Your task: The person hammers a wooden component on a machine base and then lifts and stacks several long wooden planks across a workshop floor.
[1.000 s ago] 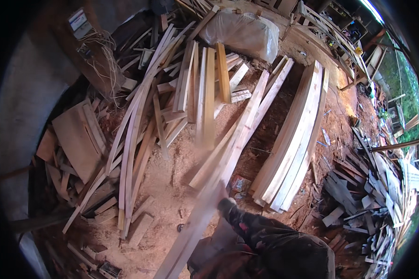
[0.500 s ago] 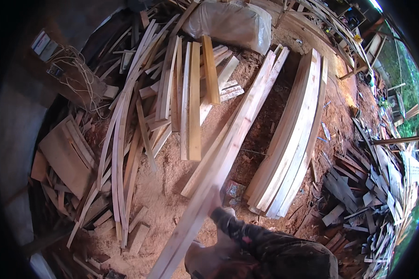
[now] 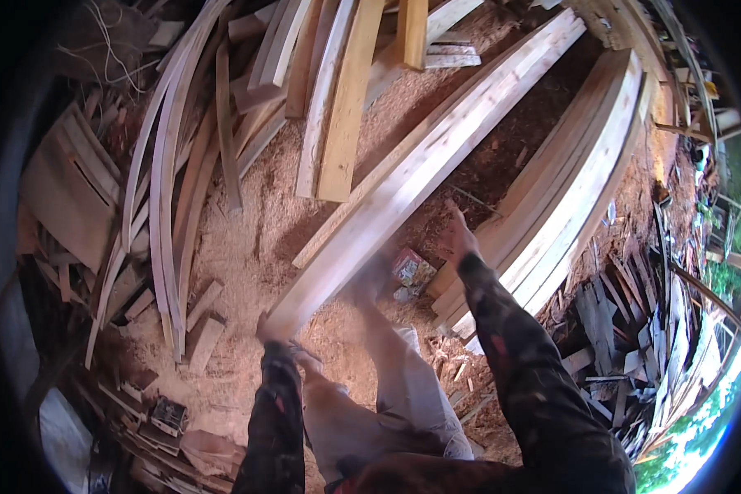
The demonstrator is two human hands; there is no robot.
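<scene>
A long pale wooden beam (image 3: 420, 177) runs slantwise from near my feet to the far right. My left hand (image 3: 271, 328) is at its near end, the fingers closed round the edge and partly hidden by the wood. Off the beam's right side, my right hand (image 3: 455, 236) holds nothing, its fingers stretched forward. It hovers beside the near left part of a stack of long planks (image 3: 552, 189). Another narrower board (image 3: 337, 232) lies along the beam's left side.
Thick boards (image 3: 350, 99) lie piled at the far middle, with long thin bent-looking strips (image 3: 169, 165) to their left. A small coloured packet (image 3: 412, 268) lies on the ground near my foot. Dark scrap pieces (image 3: 605, 321) heap up at the right; short offcuts (image 3: 206, 344) lie at the left.
My right hand has let go of the beam and moved off to its right. My left hand has come into view at the beam's near end. The beam has shifted forward, and the view has tilted down.
</scene>
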